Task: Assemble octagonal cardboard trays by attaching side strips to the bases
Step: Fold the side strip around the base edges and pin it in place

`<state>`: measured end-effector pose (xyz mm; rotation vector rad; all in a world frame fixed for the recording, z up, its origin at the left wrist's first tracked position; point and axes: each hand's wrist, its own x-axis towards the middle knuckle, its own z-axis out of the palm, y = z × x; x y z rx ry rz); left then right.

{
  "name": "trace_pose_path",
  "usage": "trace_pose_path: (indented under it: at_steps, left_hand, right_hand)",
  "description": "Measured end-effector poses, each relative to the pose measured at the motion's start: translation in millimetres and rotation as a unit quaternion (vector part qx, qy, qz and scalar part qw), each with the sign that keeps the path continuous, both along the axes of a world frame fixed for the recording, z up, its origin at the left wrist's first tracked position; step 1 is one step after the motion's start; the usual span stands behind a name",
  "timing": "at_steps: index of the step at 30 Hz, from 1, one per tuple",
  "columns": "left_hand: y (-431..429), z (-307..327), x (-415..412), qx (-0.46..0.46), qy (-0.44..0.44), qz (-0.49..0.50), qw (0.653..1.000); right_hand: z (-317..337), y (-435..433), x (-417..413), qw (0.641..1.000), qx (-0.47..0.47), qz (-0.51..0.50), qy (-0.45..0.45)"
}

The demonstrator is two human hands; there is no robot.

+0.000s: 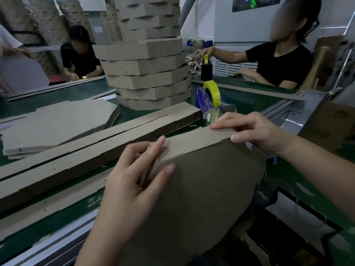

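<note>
My left hand (pixel 132 181) pinches the side strip (pixel 194 142) against the base (pixel 192 204) at ten o'clock; my right hand (pixel 257 131) pinches it at one o'clock.

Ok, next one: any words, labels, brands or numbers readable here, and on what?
Nothing can be read.
Cardboard box at right: dark print, too blurred.
Blue tape dispenser: pale marks, unreadable.
White sheet on the far wall: too small.
Screen at top: coloured shapes, no legible text.
</note>
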<state>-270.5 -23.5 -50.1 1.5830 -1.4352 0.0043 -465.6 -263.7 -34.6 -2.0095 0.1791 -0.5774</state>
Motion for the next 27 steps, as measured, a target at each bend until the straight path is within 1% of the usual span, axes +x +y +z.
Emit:
trace_pose_path:
  at_steps: [8, 11, 13, 15, 18, 21, 23, 27]
  left_hand:
    - [-12.3, 10.7, 1.6, 0.026, -0.037, 0.03, 0.998]
    - [-17.4, 16.2, -1.4, 0.05, -0.088, 0.043, 0.994]
    - [-20.3, 21.6, -4.0, 0.089, -0.13, 0.058, 0.986]
    - [-21.1, 25.9, -4.5, 0.116, -0.154, 0.066, 0.979]
    - [-20.2, 26.7, -2.2, 0.129, -0.14, 0.074, 0.979]
    - [-18.8, 24.7, -1.3, 0.134, -0.116, 0.083, 0.981]
    - [-18.6, 24.0, -1.5, 0.137, -0.108, 0.087, 0.981]
    - [-19.0, 23.7, -1.0, 0.142, -0.091, 0.09, 0.982]
  right_hand:
    - [-0.8, -3.4, 14.4, 1.0, 0.017, 0.004, -0.005]
    - [1.2, -1.7, 21.1, 1.0, 0.008, 0.014, 0.004]
    - [2.9, 0.6, 26.4, 1.0, 0.009, 0.023, 0.012]
    - [5.1, 1.8, 30.9, 0.999, 0.011, 0.032, 0.017]
    - [7.5, 0.2, 35.6, 0.998, 0.011, 0.054, 0.041]
    - [8.3, -2.1, 40.3, 0.993, 0.078, 0.069, 0.055]
    - [9.3, -3.8, 44.4, 0.99, 0.105, 0.073, 0.057]
    - [14.2, -8.7, 53.7, 0.986, 0.111, 0.098, 0.077]
